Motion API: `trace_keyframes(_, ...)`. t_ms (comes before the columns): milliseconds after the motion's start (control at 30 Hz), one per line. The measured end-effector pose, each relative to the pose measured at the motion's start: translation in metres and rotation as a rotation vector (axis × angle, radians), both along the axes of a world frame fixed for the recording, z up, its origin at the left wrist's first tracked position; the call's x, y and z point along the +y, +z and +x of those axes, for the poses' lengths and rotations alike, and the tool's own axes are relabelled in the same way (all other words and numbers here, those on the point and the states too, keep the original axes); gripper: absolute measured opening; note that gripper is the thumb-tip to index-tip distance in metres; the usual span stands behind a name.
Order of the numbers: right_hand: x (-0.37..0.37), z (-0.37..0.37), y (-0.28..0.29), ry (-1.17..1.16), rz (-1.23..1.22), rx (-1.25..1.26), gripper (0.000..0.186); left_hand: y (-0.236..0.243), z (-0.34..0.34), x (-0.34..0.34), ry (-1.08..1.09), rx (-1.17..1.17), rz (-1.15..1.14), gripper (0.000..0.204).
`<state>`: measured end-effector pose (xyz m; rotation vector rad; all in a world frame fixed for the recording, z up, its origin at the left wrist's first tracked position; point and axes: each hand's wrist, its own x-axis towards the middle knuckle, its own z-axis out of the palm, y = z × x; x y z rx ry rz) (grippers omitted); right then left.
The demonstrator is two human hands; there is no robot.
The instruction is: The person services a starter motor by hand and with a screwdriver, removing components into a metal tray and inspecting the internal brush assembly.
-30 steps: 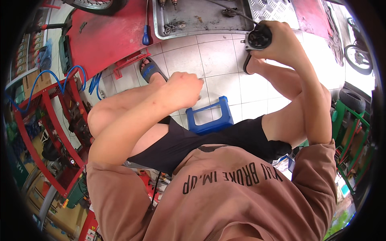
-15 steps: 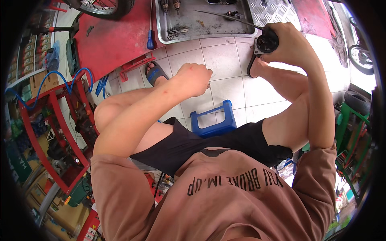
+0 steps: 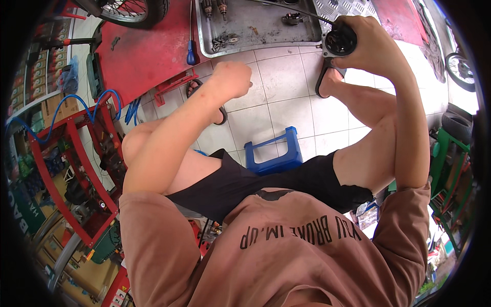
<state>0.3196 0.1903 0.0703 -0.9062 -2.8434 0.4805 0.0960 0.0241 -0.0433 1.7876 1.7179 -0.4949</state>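
Note:
In my right hand (image 3: 365, 43) is a round black housing (image 3: 339, 40) with a grey metal flange, its open side turned toward me. A long thin dark rod (image 3: 307, 12) runs from the same hand leftward over the metal tray (image 3: 261, 48); its grip end is hidden by the fingers. My left hand (image 3: 231, 79) hovers over the tiled floor in front of the tray, with its fingers curled closed. Whatever those fingers may hold is hidden. Inside the tray lie a small dark metal part (image 3: 292, 19), a little heap of metal pieces (image 3: 224, 41) and two tools (image 3: 215, 9).
A red platform (image 3: 138, 66) on the left bears a blue-handled screwdriver (image 3: 191, 55) and a wheel (image 3: 134, 11). Between my legs stands a blue plastic stool (image 3: 273, 162). A red metal frame (image 3: 76, 225) is at left, with a coiled blue hose (image 3: 71, 98) above it.
My left hand has moved a little up and to the left, still closed. My right hand has risen slightly, carrying the housing and rod. My left foot has shifted.

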Motion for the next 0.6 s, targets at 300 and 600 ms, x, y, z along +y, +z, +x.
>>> trace_keyframes(300,0.003,0.001,-0.002,-0.007,-0.159,-0.027,0.051,-0.004,0.024,-0.013,-0.061,-0.114,0.077,0.027)
trace_keyframes(600,0.007,0.002,-0.007,-0.011,-0.178,-0.078,0.051,-0.004,0.018,-0.019,-0.064,-0.066,0.105,0.026)
